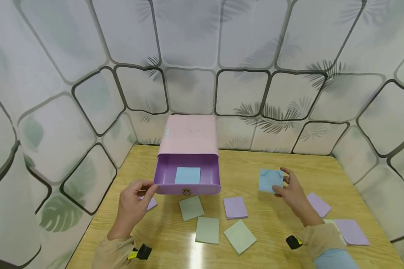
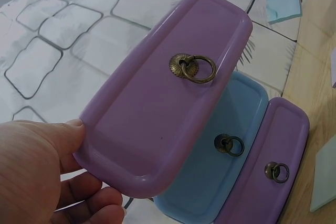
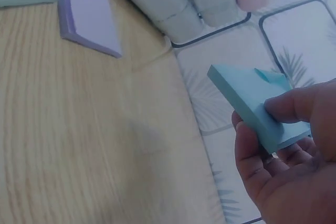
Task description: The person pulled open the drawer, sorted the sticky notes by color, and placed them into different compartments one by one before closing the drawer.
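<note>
A small pink cabinet [image 1: 192, 134] stands at the back of the table with its purple top drawer [image 1: 168, 189] pulled out. Thumb and fingers of my left hand [image 1: 129, 207] pinch the left end of that drawer's front. A brass ring pull [image 2: 191, 68] is fixed to the drawer front in the left wrist view. Inside the drawer lies a light blue sticky note pad [image 1: 187, 175]. Off to the right, above the table, my right hand [image 1: 293, 196] grips another light blue sticky note pad [image 3: 252, 98], thumb on its face and fingers behind.
Below the drawer, a blue drawer [image 2: 202, 182] and a second purple one [image 2: 257, 198] are visible. Green pads [image 1: 207, 230] and a purple pad [image 1: 235, 207] lie on the table [image 1: 168, 250] in front. More purple pads [image 1: 352, 231] lie by the right forearm. Patterned fabric [image 1: 192, 89] surrounds the table.
</note>
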`<state>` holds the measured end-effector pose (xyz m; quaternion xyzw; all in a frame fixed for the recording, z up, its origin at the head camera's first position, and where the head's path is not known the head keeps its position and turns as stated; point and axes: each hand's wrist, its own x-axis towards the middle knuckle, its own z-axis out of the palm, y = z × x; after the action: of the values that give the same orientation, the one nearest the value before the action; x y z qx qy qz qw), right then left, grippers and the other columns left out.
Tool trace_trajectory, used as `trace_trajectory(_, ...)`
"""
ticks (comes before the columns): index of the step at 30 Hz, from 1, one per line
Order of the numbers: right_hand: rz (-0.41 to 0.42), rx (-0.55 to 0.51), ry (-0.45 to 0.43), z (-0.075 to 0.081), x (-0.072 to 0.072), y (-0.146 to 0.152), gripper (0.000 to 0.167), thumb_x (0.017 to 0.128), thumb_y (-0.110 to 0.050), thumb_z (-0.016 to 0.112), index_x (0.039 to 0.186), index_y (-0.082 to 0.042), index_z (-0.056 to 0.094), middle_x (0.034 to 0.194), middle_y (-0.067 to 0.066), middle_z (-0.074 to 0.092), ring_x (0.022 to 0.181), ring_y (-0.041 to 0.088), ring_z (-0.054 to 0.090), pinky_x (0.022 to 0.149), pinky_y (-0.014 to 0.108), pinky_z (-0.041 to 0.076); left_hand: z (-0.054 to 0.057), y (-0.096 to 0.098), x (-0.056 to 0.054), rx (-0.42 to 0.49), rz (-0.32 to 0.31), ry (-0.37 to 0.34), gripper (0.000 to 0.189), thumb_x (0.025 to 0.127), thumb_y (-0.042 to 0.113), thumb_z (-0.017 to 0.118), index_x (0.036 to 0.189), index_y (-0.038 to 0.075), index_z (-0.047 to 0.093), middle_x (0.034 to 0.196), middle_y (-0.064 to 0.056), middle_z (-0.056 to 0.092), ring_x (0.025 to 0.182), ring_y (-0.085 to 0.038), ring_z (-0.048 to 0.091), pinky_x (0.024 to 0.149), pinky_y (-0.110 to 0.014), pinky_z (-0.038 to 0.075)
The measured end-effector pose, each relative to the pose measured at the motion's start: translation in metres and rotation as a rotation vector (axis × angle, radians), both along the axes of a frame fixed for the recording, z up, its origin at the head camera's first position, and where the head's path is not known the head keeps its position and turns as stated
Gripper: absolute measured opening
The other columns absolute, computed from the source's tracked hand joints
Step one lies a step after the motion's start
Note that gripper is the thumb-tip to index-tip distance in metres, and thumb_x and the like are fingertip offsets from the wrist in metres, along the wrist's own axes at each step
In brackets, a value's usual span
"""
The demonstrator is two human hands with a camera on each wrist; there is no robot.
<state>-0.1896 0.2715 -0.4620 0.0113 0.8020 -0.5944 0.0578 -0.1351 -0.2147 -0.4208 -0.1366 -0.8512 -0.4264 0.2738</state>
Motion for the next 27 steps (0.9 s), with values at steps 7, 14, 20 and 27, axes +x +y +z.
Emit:
trace_trajectory(7,-0.029,-0.008,0.011,0.01,0.0,-0.002,0.063,0.098,-0.017,0.058,0.145,0.004,0.023,0.131,0.025,0.042,0.094,0.012,0.06,0.079,0.033,0.055,0.001,0.0,0.0,0.011,0.003,-0.025,0.002,0.089,0.008,0.07,0.09,0.008,0.07,0.086,0.0,0.067,0.075,-0.009,0.063,0.067,-0.015,0.051)
trace_trajectory(14,-0.041,-0.061,0.014,0.023,0.001,-0.005,0.063,0.099,-0.028,0.055,0.145,0.006,0.028,0.118,0.013,0.054,0.092,0.007,0.059,0.076,0.025,0.053,0.002,0.0,0.0,0.01,-0.001,-0.018,0.004,0.089,0.01,0.069,0.09,0.005,0.07,0.086,0.0,0.067,0.074,-0.01,0.063,0.067,-0.014,0.051)
trace_trajectory(20,-0.091,-0.417,-0.08,0.032,-0.003,-0.005,0.05,0.098,-0.027,0.057,0.139,-0.003,0.038,0.106,-0.006,0.057,0.092,0.006,0.057,0.077,0.023,0.049,0.001,-0.001,-0.001,-0.008,-0.007,0.0,0.004,0.089,0.009,0.069,0.09,0.005,0.069,0.086,-0.001,0.067,0.074,-0.01,0.064,0.065,-0.018,0.053)
trace_trajectory(27,-0.037,-1.231,-0.378,0.031,-0.009,0.006,0.019,0.103,-0.022,0.045,0.122,-0.017,0.046,0.114,0.006,0.056,0.105,0.021,0.054,0.091,0.034,0.041,0.001,-0.002,-0.001,-0.01,-0.021,0.004,0.005,0.088,0.005,0.07,0.091,0.009,0.069,0.086,0.0,0.067,0.075,-0.009,0.063,0.065,-0.02,0.053)
